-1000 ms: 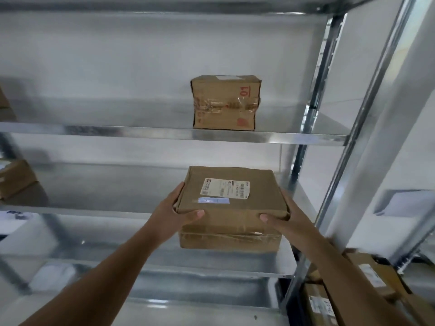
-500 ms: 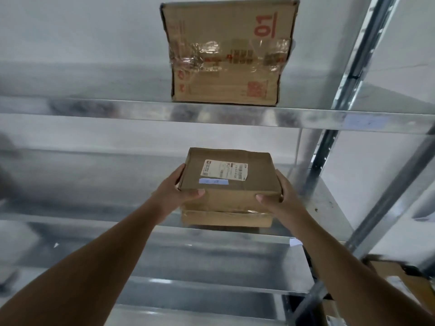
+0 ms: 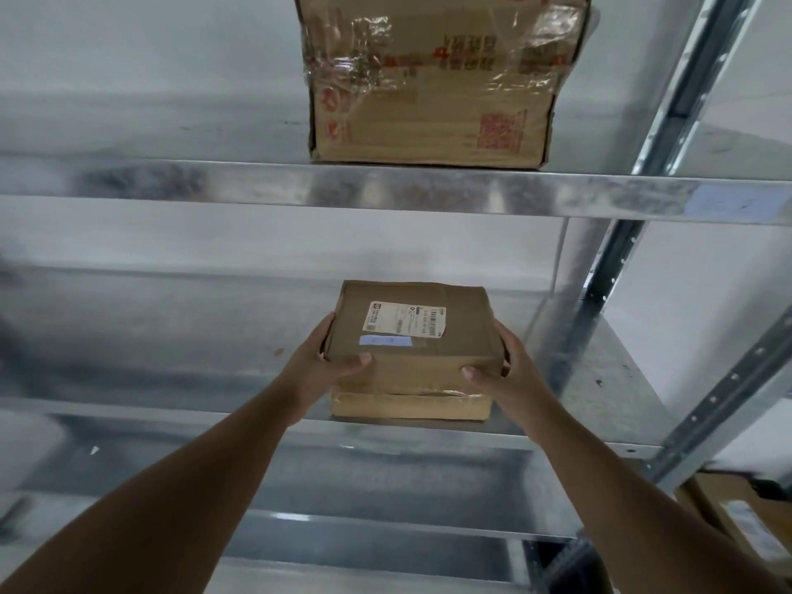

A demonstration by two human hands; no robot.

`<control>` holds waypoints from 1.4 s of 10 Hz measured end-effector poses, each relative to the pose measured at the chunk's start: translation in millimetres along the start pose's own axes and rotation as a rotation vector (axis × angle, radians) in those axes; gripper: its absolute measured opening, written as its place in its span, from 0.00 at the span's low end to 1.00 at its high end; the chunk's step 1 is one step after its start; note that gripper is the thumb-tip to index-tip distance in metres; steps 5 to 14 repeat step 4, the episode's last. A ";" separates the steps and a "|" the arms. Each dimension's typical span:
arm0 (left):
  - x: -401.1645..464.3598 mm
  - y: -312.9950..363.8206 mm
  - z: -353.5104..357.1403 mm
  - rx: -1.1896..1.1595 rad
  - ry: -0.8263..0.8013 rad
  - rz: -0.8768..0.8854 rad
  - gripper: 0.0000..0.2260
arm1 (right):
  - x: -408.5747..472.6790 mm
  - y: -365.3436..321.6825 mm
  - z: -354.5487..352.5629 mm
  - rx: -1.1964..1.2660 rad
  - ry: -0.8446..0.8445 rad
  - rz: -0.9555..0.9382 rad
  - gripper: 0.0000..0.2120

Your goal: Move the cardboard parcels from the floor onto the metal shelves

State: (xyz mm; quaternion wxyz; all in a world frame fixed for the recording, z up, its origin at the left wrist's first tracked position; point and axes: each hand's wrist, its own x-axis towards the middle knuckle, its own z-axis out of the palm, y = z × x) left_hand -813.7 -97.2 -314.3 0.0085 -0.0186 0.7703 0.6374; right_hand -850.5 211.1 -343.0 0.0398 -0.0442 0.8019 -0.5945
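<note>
While the parcel (image 3: 413, 349) rests on the shelf (image 3: 591, 370), left hand (image 3: 319, 370) and right hand (image 3: 510, 375) clasp its sides — thumbs on top.

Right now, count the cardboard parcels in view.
3. A taped parcel sits on the upper shelf, a labelled parcel is held on the middle shelf, and one parcel lies bottom right. Others may be hidden.

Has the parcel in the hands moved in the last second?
Yes. The parcel has gone forward and down onto the shelf; earlier it was held out in front of that shelf's edge.
</note>
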 end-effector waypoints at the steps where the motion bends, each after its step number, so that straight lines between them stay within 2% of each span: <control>1: -0.1 -3.5 -0.9 -0.003 0.009 0.005 0.28 | 2.2 6.4 -1.2 0.036 0.003 0.005 0.46; 3: -19.5 10.8 7.6 0.028 0.082 0.050 0.25 | -6.7 -10.5 -1.8 0.042 -0.034 0.010 0.51; 4: -33.2 25.9 7.6 0.148 0.165 0.010 0.31 | -19.6 -26.1 -4.1 0.000 -0.022 0.041 0.51; 14: -33.2 25.9 7.6 0.148 0.165 0.010 0.31 | -19.6 -26.1 -4.1 0.000 -0.022 0.041 0.51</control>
